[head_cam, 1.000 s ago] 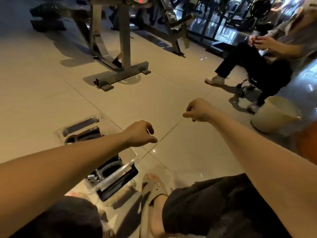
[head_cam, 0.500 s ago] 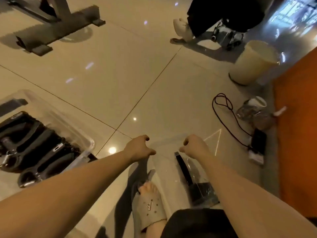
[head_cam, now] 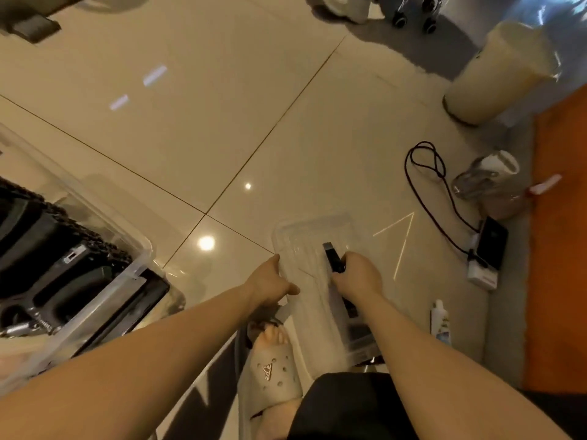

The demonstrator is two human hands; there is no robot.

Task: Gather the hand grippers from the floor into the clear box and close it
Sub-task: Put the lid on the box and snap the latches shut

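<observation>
1. R hand [head_cam: 359, 277]: fingers curled tight round the black latch [head_cam: 330, 258] on the lid [head_cam: 305, 239]; latch end sticks out past the knuckles.
2. L hand [head_cam: 271, 281]: touching lid's left edge, thumb pointing across onto it. Other fingers hidden behind the hand, so can't tell if spread or curled.
3. Lid: clear, on the floor [head_cam: 222, 106] just ahead of a sandal [head_cam: 273, 373], between both hands.
4. Clear box [head_cam: 139, 249]: far left on floor, uncovered, apart from lid. Black clip at its near end.
5. Hand grippers [head_cam: 47, 249]: black, packed side by side inside the box.
6. Right side of floor: cream bin [head_cam: 498, 71], looped black cable [head_cam: 428, 173] running to a dark phone-like device [head_cam: 490, 246], small bottle [head_cam: 440, 322] nr the right forearm.
</observation>
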